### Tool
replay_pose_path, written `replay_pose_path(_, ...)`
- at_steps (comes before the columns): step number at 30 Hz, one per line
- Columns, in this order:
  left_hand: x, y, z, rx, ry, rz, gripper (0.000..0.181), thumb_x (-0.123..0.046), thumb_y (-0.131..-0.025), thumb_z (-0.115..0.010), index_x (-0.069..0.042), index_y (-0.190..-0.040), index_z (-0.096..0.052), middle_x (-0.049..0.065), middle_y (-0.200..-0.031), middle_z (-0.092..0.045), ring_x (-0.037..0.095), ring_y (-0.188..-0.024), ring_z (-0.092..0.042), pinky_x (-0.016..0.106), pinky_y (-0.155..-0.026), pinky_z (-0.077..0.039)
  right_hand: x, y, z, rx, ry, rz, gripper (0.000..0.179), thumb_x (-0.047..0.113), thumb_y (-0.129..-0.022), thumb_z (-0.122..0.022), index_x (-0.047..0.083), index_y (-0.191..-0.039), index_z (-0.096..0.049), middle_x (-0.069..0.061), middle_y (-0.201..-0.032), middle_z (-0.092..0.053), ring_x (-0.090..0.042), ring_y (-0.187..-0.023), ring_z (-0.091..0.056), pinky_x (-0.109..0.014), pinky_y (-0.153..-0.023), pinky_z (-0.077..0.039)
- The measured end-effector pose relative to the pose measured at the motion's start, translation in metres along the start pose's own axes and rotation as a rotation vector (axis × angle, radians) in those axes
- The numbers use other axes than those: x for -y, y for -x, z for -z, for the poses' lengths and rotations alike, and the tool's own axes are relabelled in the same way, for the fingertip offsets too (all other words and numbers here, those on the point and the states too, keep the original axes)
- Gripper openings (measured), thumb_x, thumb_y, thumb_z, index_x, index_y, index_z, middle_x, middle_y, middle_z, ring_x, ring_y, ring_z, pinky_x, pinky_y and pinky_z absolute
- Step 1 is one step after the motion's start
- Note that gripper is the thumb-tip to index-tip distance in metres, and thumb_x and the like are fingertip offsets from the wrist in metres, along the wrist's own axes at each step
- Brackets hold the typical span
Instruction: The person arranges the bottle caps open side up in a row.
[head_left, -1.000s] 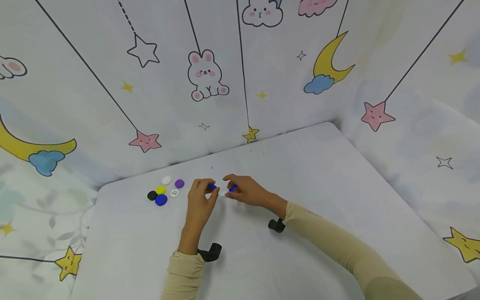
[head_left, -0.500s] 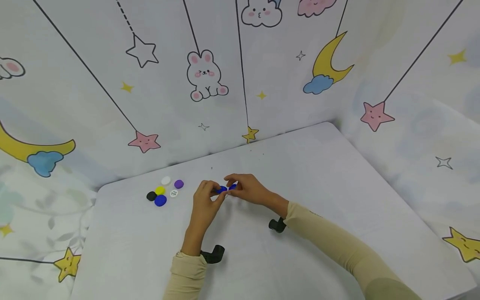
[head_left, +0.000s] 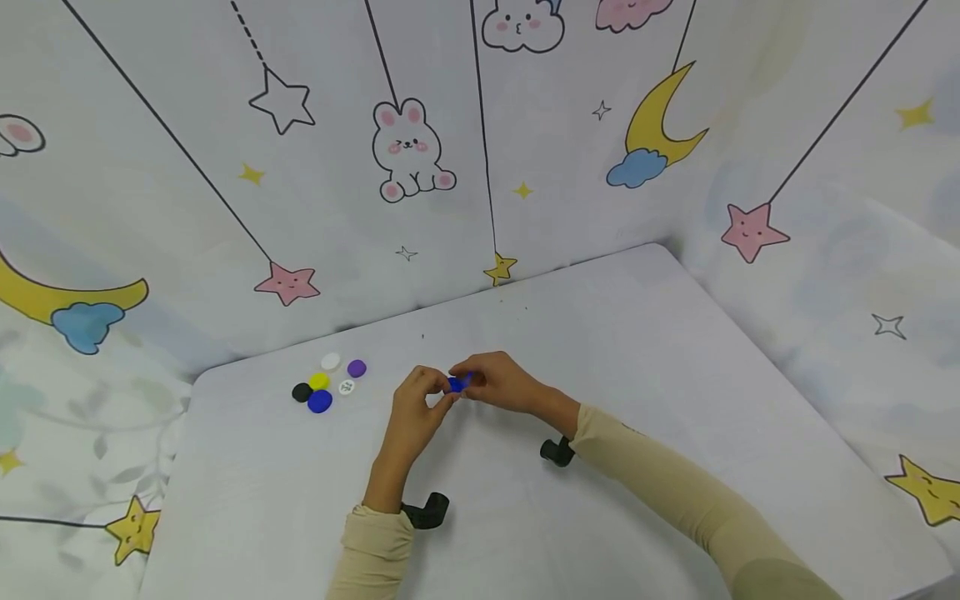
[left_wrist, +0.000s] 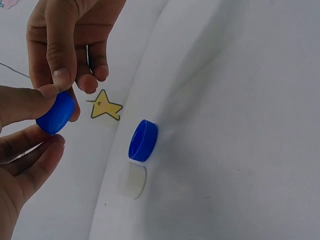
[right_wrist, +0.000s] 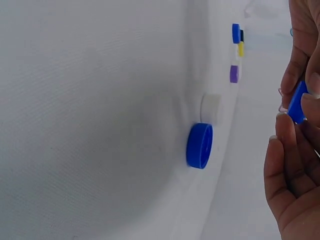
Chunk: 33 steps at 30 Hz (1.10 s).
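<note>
Both hands meet over the table at one blue bottle cap (left_wrist: pixel 56 114). My left hand (head_left: pixel 412 410) pinches it between thumb and fingers from the left. From the other side, my right hand (head_left: pixel 501 382) has thumb and fingertips on the cap's edge, as the right wrist view shows. A second blue bottle cap (left_wrist: pixel 144 141) stands on its side below the hands. Beside it is a whitish translucent cap (left_wrist: pixel 134 181). From the head camera, the hands largely hide these two.
Left of the hands lies a loose group: a black cap (head_left: pixel 302 392), yellow cap (head_left: pixel 319 381), blue cap (head_left: pixel 320 402), purple cap (head_left: pixel 357 368), white cap (head_left: pixel 331 362) and printed white cap (head_left: pixel 347 387). The white table (head_left: pixel 637 333) meets a patterned wall sheet (head_left: pixel 322 208) behind.
My left hand has moved right with its blue cap, closing the gap to my right hand. The right hand's fingers have drawn in onto that cap. The group at left stays put.
</note>
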<state>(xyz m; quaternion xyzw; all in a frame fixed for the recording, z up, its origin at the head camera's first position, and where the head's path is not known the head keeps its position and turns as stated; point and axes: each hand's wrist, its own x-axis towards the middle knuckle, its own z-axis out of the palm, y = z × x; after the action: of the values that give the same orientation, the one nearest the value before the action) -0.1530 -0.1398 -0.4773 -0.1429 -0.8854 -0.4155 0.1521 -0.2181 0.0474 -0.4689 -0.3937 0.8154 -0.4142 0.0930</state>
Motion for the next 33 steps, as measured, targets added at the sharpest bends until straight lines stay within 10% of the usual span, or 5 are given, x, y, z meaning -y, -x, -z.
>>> replay_pose_path(33,0.035,0.011,-0.025,0.042,0.02,-0.107,0.024,0.014,-0.077,-0.074,-0.003,-0.09,-0.063,0.01,-0.1,-0.061,0.023,-0.094,-0.067,0.028,-0.084,-0.057,-0.021,0.003,-0.02,0.0,0.253,0.049,0.049,0.013,-0.086,-0.075,0.007,-0.13,-0.056,-0.004,-0.107,-0.068,-0.007,-0.075,-0.058,-0.017,-0.066,-0.049)
